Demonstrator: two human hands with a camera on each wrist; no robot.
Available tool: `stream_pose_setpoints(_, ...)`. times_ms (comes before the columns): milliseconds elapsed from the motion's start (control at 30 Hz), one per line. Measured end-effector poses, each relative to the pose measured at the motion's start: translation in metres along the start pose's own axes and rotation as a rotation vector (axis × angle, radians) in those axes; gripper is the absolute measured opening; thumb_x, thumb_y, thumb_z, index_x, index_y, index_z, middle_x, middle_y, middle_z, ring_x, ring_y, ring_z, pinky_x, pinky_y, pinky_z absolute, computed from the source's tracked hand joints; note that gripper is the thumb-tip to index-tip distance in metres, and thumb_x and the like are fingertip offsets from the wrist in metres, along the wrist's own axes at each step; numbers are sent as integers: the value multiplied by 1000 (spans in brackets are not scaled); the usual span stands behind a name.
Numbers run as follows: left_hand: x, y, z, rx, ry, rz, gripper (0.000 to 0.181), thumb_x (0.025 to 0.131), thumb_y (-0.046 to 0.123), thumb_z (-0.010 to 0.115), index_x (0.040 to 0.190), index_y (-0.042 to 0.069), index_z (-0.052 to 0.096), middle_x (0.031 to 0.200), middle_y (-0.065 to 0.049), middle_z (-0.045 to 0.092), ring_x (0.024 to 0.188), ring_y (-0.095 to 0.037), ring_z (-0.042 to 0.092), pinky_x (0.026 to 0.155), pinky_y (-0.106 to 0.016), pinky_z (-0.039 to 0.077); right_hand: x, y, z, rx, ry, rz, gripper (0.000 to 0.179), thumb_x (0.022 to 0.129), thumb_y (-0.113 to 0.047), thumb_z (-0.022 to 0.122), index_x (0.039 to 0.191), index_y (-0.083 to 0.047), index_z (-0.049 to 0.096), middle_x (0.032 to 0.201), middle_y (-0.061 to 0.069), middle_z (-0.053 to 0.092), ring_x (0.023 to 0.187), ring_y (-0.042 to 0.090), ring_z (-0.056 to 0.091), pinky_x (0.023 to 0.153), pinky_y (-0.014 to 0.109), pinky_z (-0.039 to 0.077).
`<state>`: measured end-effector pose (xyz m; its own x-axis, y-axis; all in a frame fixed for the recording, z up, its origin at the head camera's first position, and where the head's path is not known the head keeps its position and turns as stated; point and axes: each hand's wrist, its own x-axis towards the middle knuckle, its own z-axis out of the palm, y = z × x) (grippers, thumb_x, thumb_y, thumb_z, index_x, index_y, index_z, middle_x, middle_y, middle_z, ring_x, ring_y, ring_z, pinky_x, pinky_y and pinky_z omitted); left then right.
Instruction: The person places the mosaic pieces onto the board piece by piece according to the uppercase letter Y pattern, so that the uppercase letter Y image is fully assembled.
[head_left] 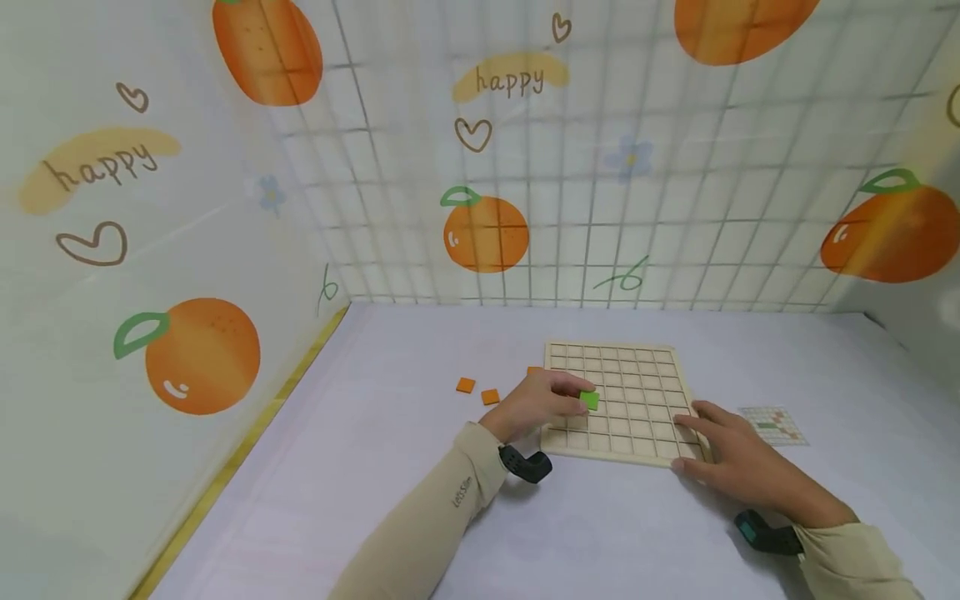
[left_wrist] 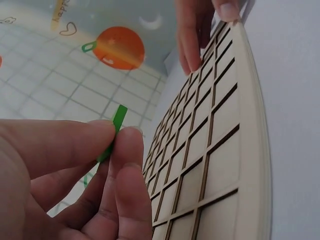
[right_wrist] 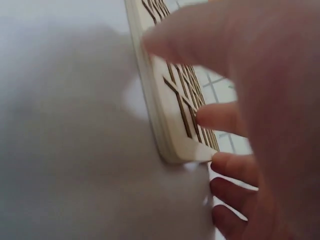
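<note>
My left hand (head_left: 536,402) pinches a small green square tile (head_left: 589,401) between thumb and fingertips, over the left part of a wooden grid board (head_left: 637,406). In the left wrist view the green tile (left_wrist: 120,116) shows edge-on, held above the grid. At the board's near right corner lies my right hand (head_left: 731,450), fingers spread, thumb at the near edge and a fingertip over the grid. The right wrist view shows the fingers (right_wrist: 220,117) of that hand along the board's corner (right_wrist: 175,152). The grid squares in view hold no tiles.
Left of the board lie orange tiles (head_left: 466,385) on the white tabletop (head_left: 390,400), one partly behind my left hand. A small printed grid card (head_left: 774,426) lies right of the board. A patterned curtain (head_left: 525,167) over wire mesh stands behind.
</note>
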<state>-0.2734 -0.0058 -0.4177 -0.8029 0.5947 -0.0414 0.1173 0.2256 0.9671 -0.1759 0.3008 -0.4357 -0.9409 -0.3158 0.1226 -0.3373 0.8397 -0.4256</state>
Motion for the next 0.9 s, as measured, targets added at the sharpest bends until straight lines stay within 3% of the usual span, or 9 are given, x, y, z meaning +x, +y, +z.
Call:
stream_pose_setpoints(333, 6, -3, 24, 99, 83, -79, 29, 88, 17, 79, 116, 24, 76, 100, 9, 68, 92, -9, 59, 80, -28, 48, -2, 2, 6, 66, 15, 52, 74, 86, -49, 76, 139, 0, 56, 152, 34, 30, 134, 57, 31, 97, 72, 32)
stream_pose_setpoints(467, 7, -5, 32, 147, 73, -51, 30, 89, 14, 77, 118, 22, 75, 98, 11, 67, 91, -8, 58, 80, -27, 49, -2, 0, 5, 71, 9, 65, 75, 87, -50, 75, 140, -1, 56, 153, 33, 30, 135, 56, 30, 98, 71, 32)
stream_pose_setpoints(700, 11, -1, 34, 313, 39, -15, 28, 91, 18, 74, 118, 23, 75, 95, 14, 65, 89, -6, 57, 78, -25, 48, 0, -1, 9, 71, 9, 71, 77, 87, -53, 74, 139, 0, 56, 154, 33, 29, 136, 56, 30, 100, 71, 31)
stream_pose_setpoints(900, 17, 5, 38, 362, 29, -4, 28, 90, 19, 74, 117, 26, 76, 95, 14, 64, 88, -7, 58, 75, -26, 49, -2, 1, 6, 63, 11, 84, 76, 87, -50, 75, 140, 1, 55, 154, 33, 28, 136, 56, 29, 100, 71, 30)
